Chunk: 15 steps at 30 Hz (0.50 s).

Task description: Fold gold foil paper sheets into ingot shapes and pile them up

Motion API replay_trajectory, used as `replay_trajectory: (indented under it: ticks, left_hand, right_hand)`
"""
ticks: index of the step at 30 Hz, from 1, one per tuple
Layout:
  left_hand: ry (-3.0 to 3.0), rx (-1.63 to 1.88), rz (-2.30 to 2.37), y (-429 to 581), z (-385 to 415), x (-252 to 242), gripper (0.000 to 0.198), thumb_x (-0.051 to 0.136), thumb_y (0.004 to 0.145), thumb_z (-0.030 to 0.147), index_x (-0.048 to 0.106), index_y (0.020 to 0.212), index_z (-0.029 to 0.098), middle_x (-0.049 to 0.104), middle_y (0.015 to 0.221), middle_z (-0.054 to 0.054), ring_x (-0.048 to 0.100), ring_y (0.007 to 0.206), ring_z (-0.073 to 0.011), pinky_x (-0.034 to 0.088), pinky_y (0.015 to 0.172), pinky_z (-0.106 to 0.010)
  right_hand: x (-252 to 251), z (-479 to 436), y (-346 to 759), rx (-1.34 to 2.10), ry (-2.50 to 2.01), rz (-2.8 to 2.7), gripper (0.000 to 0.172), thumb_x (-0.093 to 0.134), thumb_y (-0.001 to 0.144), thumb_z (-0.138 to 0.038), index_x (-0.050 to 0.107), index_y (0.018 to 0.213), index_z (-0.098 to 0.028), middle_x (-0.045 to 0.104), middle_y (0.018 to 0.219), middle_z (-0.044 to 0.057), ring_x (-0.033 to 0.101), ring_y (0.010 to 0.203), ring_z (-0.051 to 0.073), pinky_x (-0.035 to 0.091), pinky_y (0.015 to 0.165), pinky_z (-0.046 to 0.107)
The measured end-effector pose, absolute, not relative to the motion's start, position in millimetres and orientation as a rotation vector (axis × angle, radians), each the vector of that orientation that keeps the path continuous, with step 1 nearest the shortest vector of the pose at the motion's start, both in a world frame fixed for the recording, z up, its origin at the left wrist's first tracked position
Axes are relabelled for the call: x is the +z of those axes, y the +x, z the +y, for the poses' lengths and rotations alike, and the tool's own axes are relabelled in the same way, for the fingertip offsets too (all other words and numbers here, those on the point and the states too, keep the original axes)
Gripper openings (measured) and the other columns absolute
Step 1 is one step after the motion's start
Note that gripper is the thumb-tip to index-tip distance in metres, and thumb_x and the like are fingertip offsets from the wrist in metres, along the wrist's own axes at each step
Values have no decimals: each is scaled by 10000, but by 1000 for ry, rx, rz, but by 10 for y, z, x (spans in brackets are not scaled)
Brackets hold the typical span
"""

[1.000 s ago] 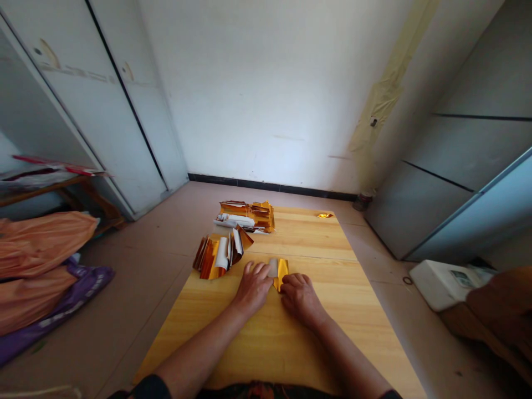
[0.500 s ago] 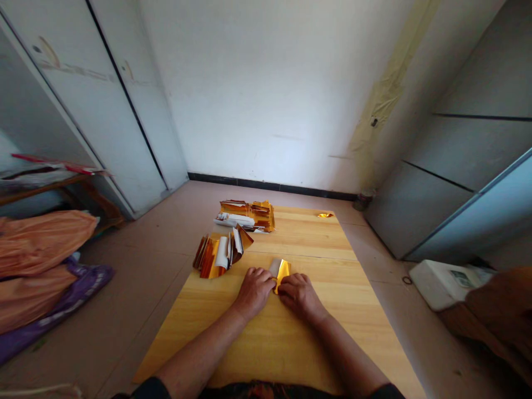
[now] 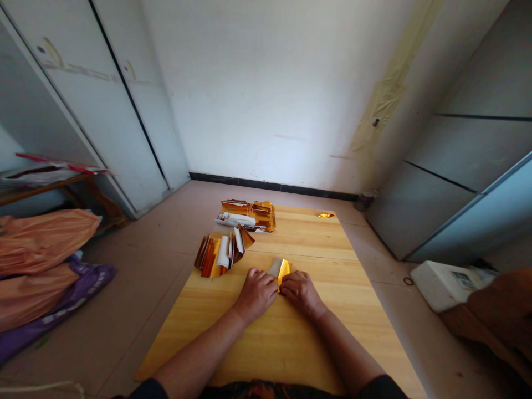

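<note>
Room: white wall ahead, pale cabinet doors on both sides, tiled floor; you sit at a wooden table [image 3: 270, 343] that runs away from you.
Work piece: gold foil sheet [image 3: 283, 268], partly folded, with a pale reverse showing on its left half. It lies about mid-table, slightly toward the near edge, with its far end lifted a little off the wood.
Left hand: your left hand [image 3: 255, 293] is knuckles-up with the fingers curled in narrow, their tips closed on the near left part of the sheet.
Right hand: your right hand [image 3: 300, 292] mirrors it, fingers curled, tips on the near right part. The two hands almost touch.
Grip detail: the thumbs are hidden under the hands, so I cannot tell how much foil is pinched and how much is only pressed flat.
Stock: fanned pile of foil sheets [image 3: 220, 252] at the left edge, just beyond your left hand.
Finished lot, probably: folded gold stack [image 3: 248, 215] near the far left corner.
Stray: gold scrap [image 3: 325, 215] by the far right corner.
Step, judged: you are mid-fold, setting a crease at the near end of the sheet.
Next move calls for: even pressure from both sets of fingertips and aligned edges before you flatten; thin foil keeps any wrong crease.
Off table: orange bags [image 3: 41, 244] on the floor to the left, white box [image 3: 440, 282] on the floor to the right.
</note>
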<state>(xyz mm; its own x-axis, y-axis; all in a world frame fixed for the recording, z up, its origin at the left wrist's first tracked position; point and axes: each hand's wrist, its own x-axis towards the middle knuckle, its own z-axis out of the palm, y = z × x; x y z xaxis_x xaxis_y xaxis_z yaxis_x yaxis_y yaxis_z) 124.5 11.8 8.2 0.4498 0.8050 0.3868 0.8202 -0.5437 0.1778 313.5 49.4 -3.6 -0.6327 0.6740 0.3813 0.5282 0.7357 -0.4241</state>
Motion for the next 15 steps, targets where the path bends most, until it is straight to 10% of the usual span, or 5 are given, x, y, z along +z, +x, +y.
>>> replay_trajectory:
  ticks: [15]
  left_hand:
    - [-2510,-852,-1419,1259,128,-59,169,515,895,217,605,753,204,678,884,11,550,807,-146,295,802,-376]
  right_hand:
    - [-47,518,3262,524,-754,-2412,178,600,822,-325,666,963,-239,661,1056,54,574,971,198,396,857,353]
